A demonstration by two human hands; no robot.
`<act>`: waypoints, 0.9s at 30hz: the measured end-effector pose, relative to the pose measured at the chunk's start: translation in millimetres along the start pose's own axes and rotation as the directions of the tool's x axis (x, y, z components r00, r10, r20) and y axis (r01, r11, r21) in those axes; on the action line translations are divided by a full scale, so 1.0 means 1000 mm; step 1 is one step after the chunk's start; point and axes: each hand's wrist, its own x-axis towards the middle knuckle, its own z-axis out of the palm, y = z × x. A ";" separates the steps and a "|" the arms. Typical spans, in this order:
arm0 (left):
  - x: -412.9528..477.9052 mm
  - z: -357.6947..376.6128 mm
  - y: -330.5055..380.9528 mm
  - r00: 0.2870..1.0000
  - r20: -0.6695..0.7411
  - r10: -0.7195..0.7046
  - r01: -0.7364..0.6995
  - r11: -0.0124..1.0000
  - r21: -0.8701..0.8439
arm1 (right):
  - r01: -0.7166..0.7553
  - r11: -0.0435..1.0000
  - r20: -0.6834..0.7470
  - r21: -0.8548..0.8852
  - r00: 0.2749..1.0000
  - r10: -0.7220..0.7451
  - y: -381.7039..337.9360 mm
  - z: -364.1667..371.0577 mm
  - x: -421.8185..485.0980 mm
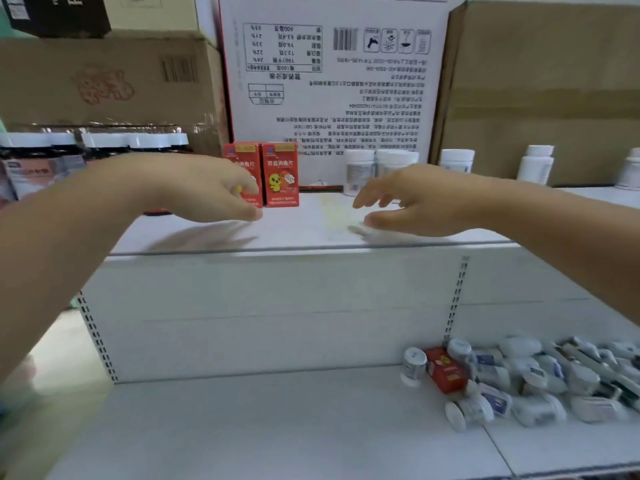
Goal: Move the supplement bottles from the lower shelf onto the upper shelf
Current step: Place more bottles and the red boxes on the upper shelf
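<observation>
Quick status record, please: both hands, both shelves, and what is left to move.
left hand: empty, fingers loosely curled, in front of two red boxes
right hand: empty, fingers spread, above upper shelf
upper shelf: red boxes and standing white bottles
lower shelf: pile of white bottles lying at right, single red carton among them
remaining: pile not yet moved

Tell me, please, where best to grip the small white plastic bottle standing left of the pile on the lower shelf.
I'd pinch the white bottle round its upright body from the open left; a red carton sits close on its right.
</observation>
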 end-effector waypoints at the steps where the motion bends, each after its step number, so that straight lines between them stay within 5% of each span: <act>1: -0.009 0.001 0.012 0.999 -0.025 0.022 -0.023 0.999 -0.032 | -0.016 1.000 -0.017 -0.014 1.000 0.016 0.006 -0.003 -0.017; 7: -0.048 0.036 0.098 0.983 -0.139 0.121 -0.132 0.989 -0.070 | -0.127 0.990 -0.075 -0.068 0.990 0.122 0.051 -0.003 -0.132; 12: -0.069 0.090 0.169 0.874 -0.334 0.353 -0.385 0.922 -0.033 | -0.206 0.975 -0.035 -0.081 0.978 0.204 0.091 0.031 -0.217; 20: -0.009 0.218 0.208 0.956 -0.016 0.292 -0.286 0.924 -0.253 | -0.355 0.933 0.169 -0.049 0.918 0.359 0.148 0.142 -0.272; 27: 0.084 0.335 0.231 0.970 0.083 0.228 -0.179 0.903 -0.391 | -0.424 0.905 0.272 0.017 0.873 0.404 0.207 0.265 -0.245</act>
